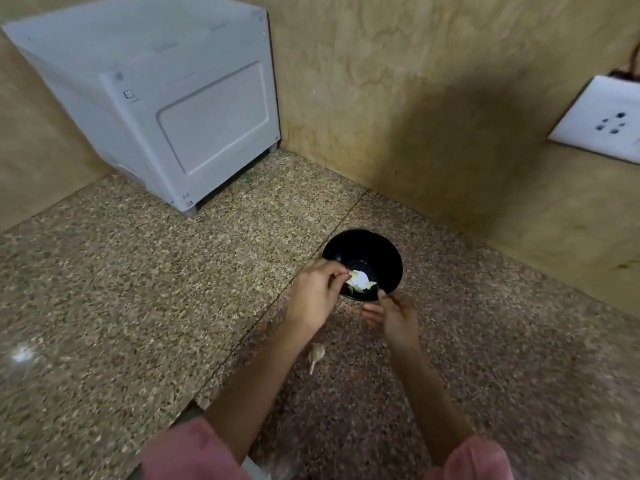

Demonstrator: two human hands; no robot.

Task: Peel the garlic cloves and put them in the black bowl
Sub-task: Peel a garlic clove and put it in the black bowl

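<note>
The black bowl [388, 258] stands on the speckled stone counter near the wall. Over its near left side my left hand [313, 292] pinches a garlic clove [360, 280] whose white skin hangs loose. My right hand [393, 315] is at the bowl's near rim, with thumb and forefinger close to the clove's right end and the other fingers spread. Motion blur hides whether it grips the skin. An unpeeled clove [317, 355] with a thin tail lies on the counter between my forearms.
A grey plastic box [166, 109] stands at the back left against the wooden wall. A white wall socket [606, 123] is on the right wall. The counter's [121, 289] stone slabs meet at a seam running past the bowl.
</note>
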